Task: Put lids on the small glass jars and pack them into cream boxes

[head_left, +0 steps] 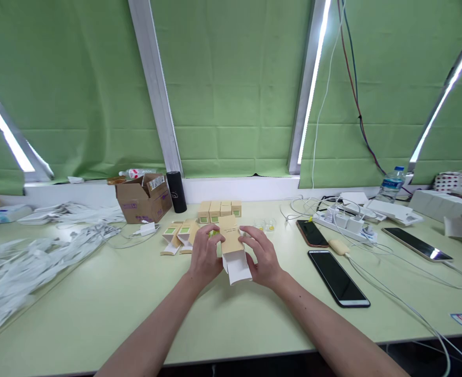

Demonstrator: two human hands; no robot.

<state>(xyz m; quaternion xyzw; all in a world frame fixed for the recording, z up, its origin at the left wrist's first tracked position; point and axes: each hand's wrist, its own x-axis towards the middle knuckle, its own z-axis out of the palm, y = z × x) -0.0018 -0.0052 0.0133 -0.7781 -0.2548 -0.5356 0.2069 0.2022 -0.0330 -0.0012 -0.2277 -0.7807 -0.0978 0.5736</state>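
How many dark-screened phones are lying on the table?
3. The small phone lies just left of the power strip; the white-edged phone lies nearer the table's front edge; the third phone lies right of the strip. The clutter may hide others.

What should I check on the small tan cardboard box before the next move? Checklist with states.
1. Left hand and right hand both on the small tan cardboard box: ok.
2. Its white inner flap closed: not ok, hangs open toward the wearer.
3. Box contents confirmed: cannot tell, interior hidden.
4. Two tan boxes with green-marked faces, left of the hands, closed: not ok, flaps open.
5. Black-screened phone with white bezel apart from right hand: ok.
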